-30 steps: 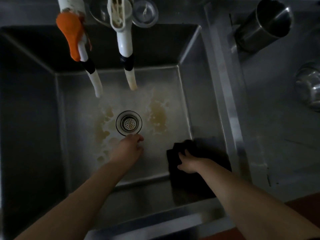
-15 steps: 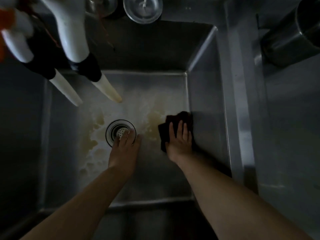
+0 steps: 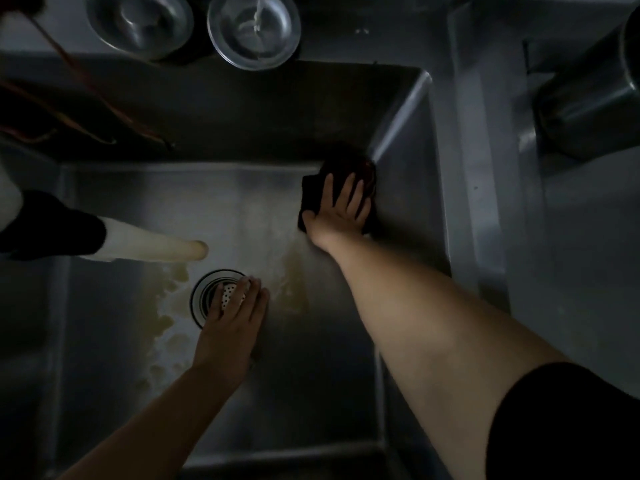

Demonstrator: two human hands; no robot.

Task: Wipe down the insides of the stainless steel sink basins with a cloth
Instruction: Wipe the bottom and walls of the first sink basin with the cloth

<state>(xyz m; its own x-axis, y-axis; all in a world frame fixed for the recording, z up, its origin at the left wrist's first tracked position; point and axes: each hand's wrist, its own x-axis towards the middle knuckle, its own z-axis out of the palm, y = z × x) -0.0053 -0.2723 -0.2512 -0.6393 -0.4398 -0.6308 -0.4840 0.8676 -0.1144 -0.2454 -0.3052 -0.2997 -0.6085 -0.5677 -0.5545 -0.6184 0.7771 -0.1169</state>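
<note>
Two bare hands work inside one stainless steel sink basin (image 3: 408, 188), seen from above in dim light. Landmark: the round drain strainer (image 3: 216, 296) set in the basin floor. The right hand (image 3: 337, 211) lies well beyond the drain strainer and to its right, in the far right corner of the floor, where the floor meets the right wall. Its fingers are spread and extended, and its palm is pressed flat on a dark cloth (image 3: 363, 168); it does not clamp the cloth but pins it against the steel. The cloth shows beyond the fingertips and on both sides of the hand, bunched up against the corner. The left hand (image 3: 230, 327) rests on the near right edge of the drain strainer, fingers straight and close together, fingertips overlapping the rim and part of the perforated insert; it holds nothing. Yellow-brown stains (image 3: 294, 282) mark the floor on both sides of the drain strainer, one patch between the drain strainer and the right forearm, others to its left and nearer the person. A pale spout (image 3: 156, 247) with a black collar enters from the left and ends just beyond the drain strainer. Two metal bowls (image 3: 254, 29) sit on the table past the far wall. A steel cup (image 3: 588, 109) lies on the table, far right of the drain strainer.
</note>
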